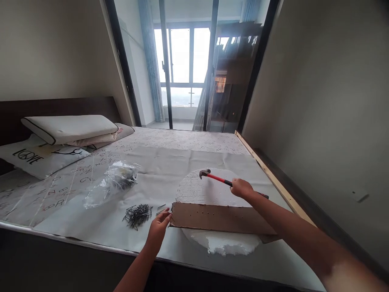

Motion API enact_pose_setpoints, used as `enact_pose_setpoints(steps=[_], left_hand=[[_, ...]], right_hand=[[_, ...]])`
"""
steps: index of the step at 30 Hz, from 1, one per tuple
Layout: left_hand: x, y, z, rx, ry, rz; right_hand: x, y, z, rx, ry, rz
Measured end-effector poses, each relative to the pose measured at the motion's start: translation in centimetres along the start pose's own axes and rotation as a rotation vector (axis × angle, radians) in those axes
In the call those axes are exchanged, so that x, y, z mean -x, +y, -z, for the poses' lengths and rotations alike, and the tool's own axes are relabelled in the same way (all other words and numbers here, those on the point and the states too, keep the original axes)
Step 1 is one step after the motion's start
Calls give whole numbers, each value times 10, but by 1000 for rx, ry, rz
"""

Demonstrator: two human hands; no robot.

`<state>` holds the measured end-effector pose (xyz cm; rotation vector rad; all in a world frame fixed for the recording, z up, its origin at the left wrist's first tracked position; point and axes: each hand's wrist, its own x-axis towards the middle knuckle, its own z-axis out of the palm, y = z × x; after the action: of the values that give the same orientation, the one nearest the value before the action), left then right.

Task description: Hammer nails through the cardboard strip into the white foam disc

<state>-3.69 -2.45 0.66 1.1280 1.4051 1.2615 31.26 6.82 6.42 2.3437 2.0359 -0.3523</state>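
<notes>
– So, what is seen at the left side of the bed [188, 156]?
– Two pillows [69, 127] are stacked by the headboard, and a printed cushion [39, 158] is laid in front of them. Further right, a crumpled plastic bag [115, 180] is placed on the sheet. A heap of dark nails [138, 214] is found just beside it, nearer to the front edge.
– And the left hand [158, 229]?
– It is placed right of the nails. Its fingers are curled, and the left end of a brown board [219, 219] is pinched between thumb and fingertips.
– Where is the board laid?
– It is laid flat across the near half of a white foam disc [200, 190]. A row of small holes is seen along it.
– What is held at the right?
– A hammer [212, 176] with a red handle is gripped by the right hand [241, 187], which is closed fully around the handle. The hammer head is held over the far part of the foam; whether it touches cannot be told. A wooden slat [273, 182] is seen along the right edge of the bed.
</notes>
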Motion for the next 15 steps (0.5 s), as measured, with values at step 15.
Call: enact_pose_setpoints(steps=[15], left_hand=[[-14, 21, -68, -444, -147, -411]], right_hand=[[199, 18, -10, -1484, -233, 84]])
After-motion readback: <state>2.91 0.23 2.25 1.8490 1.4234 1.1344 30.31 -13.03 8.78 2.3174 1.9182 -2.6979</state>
